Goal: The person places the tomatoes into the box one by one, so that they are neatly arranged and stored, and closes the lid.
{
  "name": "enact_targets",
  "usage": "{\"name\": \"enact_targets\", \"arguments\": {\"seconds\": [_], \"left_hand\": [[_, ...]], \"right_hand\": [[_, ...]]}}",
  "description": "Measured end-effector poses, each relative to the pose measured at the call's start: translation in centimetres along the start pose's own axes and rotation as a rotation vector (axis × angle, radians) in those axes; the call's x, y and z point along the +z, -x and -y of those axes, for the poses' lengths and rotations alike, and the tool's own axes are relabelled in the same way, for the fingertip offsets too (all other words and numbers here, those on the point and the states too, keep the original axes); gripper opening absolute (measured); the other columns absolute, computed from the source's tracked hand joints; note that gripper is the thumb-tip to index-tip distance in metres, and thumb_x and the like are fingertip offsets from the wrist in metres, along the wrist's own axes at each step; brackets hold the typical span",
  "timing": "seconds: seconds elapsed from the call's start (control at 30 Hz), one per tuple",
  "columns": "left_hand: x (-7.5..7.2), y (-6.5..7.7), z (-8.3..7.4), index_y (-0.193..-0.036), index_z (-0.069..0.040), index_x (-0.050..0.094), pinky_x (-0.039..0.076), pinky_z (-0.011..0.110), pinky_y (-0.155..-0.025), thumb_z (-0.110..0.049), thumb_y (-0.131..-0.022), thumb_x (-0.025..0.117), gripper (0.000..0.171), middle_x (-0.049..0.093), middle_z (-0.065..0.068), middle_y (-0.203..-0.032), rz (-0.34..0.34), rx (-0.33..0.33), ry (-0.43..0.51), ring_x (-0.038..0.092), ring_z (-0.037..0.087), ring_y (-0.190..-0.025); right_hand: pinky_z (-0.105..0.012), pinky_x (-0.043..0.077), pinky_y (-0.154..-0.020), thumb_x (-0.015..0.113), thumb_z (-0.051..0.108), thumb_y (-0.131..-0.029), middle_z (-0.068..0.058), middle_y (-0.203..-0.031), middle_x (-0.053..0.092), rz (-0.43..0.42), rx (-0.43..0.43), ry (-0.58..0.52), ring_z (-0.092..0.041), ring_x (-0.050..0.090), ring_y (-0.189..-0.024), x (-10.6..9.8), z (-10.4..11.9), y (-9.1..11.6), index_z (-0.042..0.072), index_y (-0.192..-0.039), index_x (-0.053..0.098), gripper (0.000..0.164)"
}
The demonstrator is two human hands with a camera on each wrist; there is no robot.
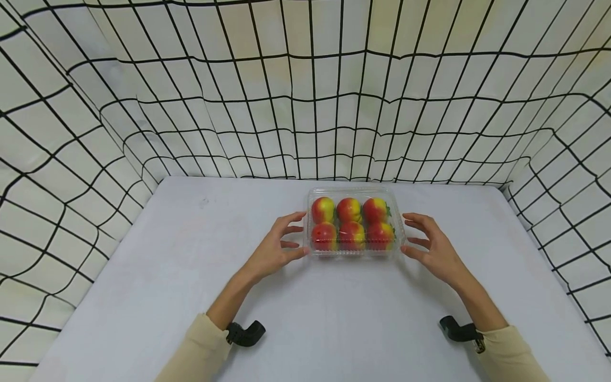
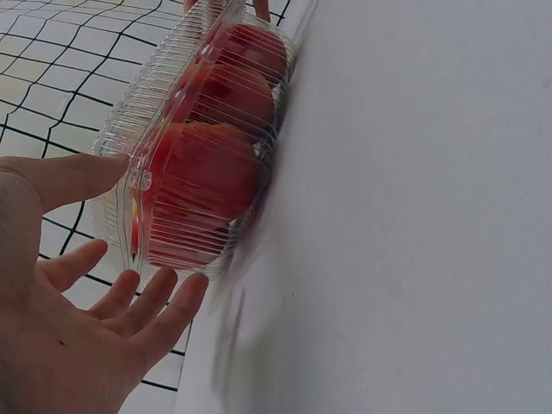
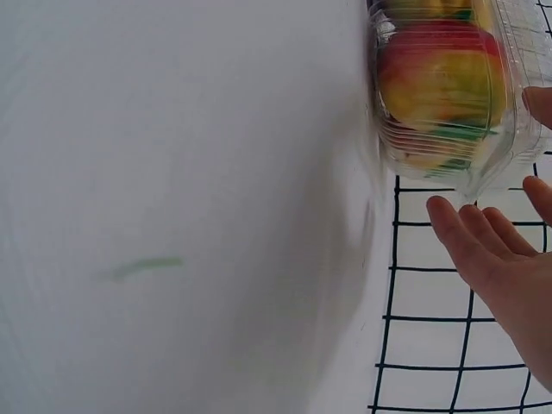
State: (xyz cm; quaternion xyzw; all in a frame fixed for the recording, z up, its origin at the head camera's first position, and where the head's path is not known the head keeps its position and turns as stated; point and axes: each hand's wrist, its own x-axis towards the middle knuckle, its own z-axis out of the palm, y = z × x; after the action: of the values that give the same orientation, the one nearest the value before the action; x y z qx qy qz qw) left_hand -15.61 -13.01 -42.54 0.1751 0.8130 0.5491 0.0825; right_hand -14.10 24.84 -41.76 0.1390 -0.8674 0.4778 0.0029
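A clear plastic clamshell box (image 1: 353, 193) with its lid down stands toward the back of the white table. Inside it, several red-and-yellow fruits (image 1: 351, 234), looking like apples or peaches, lie in two rows. My left hand (image 1: 277, 249) is at the box's left end, fingers spread, with thumb and fingertips right at the rim. At the right end my right hand (image 1: 436, 254) mirrors it, fingers loosely spread. The left wrist view shows the left thumb against the ridged box edge. In the right wrist view the right fingertips are close beside the end flange.
The white tabletop (image 1: 334, 323) stretches around the box. Black netting (image 1: 315, 101) over pale walls rises behind the table and along both sides. A small green mark (image 3: 151, 265) shows on the surface in the right wrist view. Both wrists carry black camera mounts (image 1: 245, 334).
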Motion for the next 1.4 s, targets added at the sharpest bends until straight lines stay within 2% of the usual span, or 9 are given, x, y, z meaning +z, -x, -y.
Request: {"name": "enact_targets", "arguments": {"seconds": [0.1,0.2,0.3,0.5,0.67,0.8,0.97,1.13,1.4], "left_hand": [[-0.1,0.0,0.0,-0.157,-0.019,0.039,0.053,0.056,-0.11,-0.01,-0.09,0.079,0.079,0.038,0.013,-0.158,0.007,-0.014,0.025,0.052,0.037,-0.142],[-0.1,0.1,0.1,-0.154,-0.018,0.042,0.053,0.054,-0.11,-0.01,-0.091,0.078,0.073,0.042,0.012,-0.156,0.013,-0.028,0.043,0.056,0.035,-0.138],[-0.1,0.1,0.1,-0.151,-0.017,0.045,0.056,0.049,-0.106,-0.012,-0.094,0.076,0.066,0.047,0.013,-0.152,0.02,-0.053,0.059,0.059,0.034,-0.133],[0.0,0.1,0.3,-0.146,-0.016,0.047,0.063,0.034,-0.084,-0.011,-0.096,0.071,0.055,0.058,0.017,-0.133,0.04,-0.108,0.113,0.066,0.028,-0.113],[-0.1,0.0,0.4,-0.141,-0.012,0.047,0.06,0.033,-0.071,-0.009,-0.097,0.069,0.049,0.065,0.015,-0.114,0.054,-0.109,0.166,0.068,0.029,-0.094],[-0.1,-0.1,0.4,-0.141,-0.013,0.046,0.059,0.033,-0.07,-0.009,-0.098,0.067,0.048,0.068,0.019,-0.108,0.068,-0.11,0.173,0.069,0.028,-0.088],[0.0,-0.1,0.4,-0.142,-0.01,0.043,0.059,0.034,-0.07,-0.011,-0.1,0.065,0.047,0.068,0.032,-0.107,0.089,-0.102,0.179,0.068,0.025,-0.082],[0.1,-0.1,0.4,-0.143,-0.01,0.039,0.06,0.035,-0.07,-0.012,-0.101,0.065,0.049,0.068,0.032,-0.102,0.104,-0.11,0.205,0.07,0.025,-0.08],[0.2,-0.1,0.4,-0.141,-0.011,0.038,0.06,0.035,-0.07,-0.013,-0.101,0.065,0.049,0.069,0.032,-0.097,0.098,-0.115,0.21,0.07,0.023,-0.077]], "right_hand": [[-0.054,0.052,-0.11,0.072,0.005,-0.095,-0.021,-0.158,0.042,0.026,0.038,-0.015,-0.042,0.044,-0.146,-0.1,-0.1,0.0,0.001,-0.153,0.038,0.067],[-0.027,0.056,-0.105,0.07,0.009,-0.098,-0.022,-0.155,0.046,0.053,0.07,-0.024,-0.042,0.047,-0.142,-0.2,-0.2,0.0,0.001,-0.152,0.04,0.062],[-0.009,0.048,-0.095,0.069,0.011,-0.099,-0.022,-0.149,0.051,0.063,0.084,-0.032,-0.038,0.054,-0.134,-0.3,-0.2,0.0,0.001,-0.149,0.044,0.057],[-0.02,0.058,-0.083,0.062,0.004,-0.099,-0.025,-0.123,0.062,0.093,0.089,-0.129,-0.012,0.067,-0.1,-0.3,-0.6,0.0,-0.002,-0.14,0.044,0.045],[-0.028,0.062,-0.078,0.057,0.002,-0.101,-0.013,-0.098,0.066,0.14,0.059,-0.236,-0.016,0.07,-0.084,-0.1,-1.1,0.0,-0.005,-0.132,0.041,0.035],[-0.028,0.062,-0.079,0.056,0.006,-0.104,-0.004,-0.092,0.068,0.162,0.072,-0.281,-0.015,0.07,-0.084,0.0,-1.2,0.0,-0.002,-0.132,0.039,0.034],[-0.027,0.061,-0.078,0.055,0.01,-0.106,-0.005,-0.089,0.069,0.176,0.114,-0.323,-0.014,0.068,-0.082,0.1,-1.1,0.2,0.0,-0.134,0.035,0.036],[-0.025,0.06,-0.075,0.055,0.012,-0.106,-0.005,-0.084,0.07,0.175,0.149,-0.355,-0.014,0.067,-0.078,0.3,-0.9,0.2,0.001,-0.134,0.032,0.037],[-0.031,0.049,-0.057,0.052,0.006,-0.104,-0.006,-0.073,0.066,0.139,0.165,-0.37,-0.014,0.053,-0.058,0.8,-1.0,0.1,0.006,-0.129,0.035,0.031]]}}
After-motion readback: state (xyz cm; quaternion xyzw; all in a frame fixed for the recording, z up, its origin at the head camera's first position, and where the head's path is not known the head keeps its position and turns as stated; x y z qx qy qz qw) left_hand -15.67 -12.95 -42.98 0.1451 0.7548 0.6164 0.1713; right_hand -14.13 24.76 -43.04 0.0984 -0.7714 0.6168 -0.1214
